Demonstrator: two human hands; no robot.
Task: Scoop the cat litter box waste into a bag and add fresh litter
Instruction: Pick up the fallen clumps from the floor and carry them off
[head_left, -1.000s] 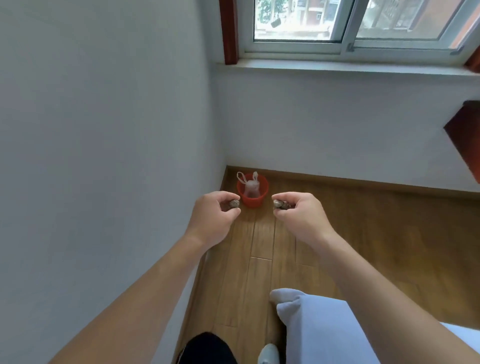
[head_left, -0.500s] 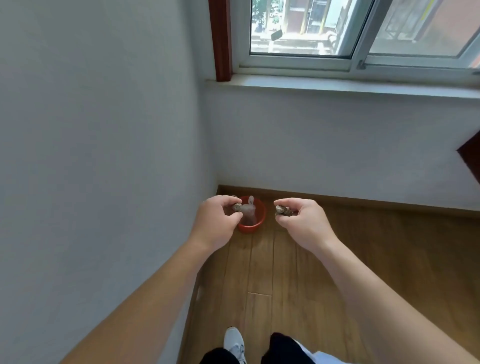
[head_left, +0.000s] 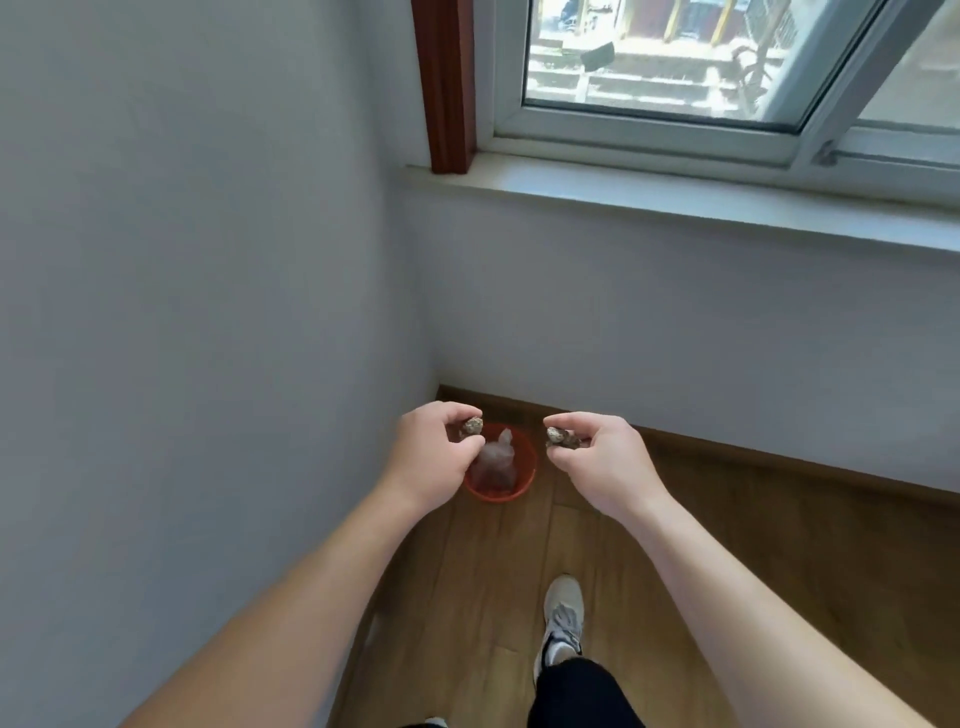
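Two clumps of litter waste are pinched, one by the left hand (head_left: 434, 457) and one by the right hand (head_left: 597, 457), above the bagged red bin (head_left: 522, 486) in the corner, so dropping them squarely in looks next.

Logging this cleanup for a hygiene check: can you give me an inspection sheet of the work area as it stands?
Surface: wooden floor, meeting two walls at a corner.
Job's things: red bucket in the corner, with a bunched clear bag inside; left clump and right clump held in the air.
Clutter: nothing seen.
Hands: left hand pinches left clump; right hand pinches right clump.
Cables: nothing seen.
Surroundings: white walls, window above a sill, one shoe.
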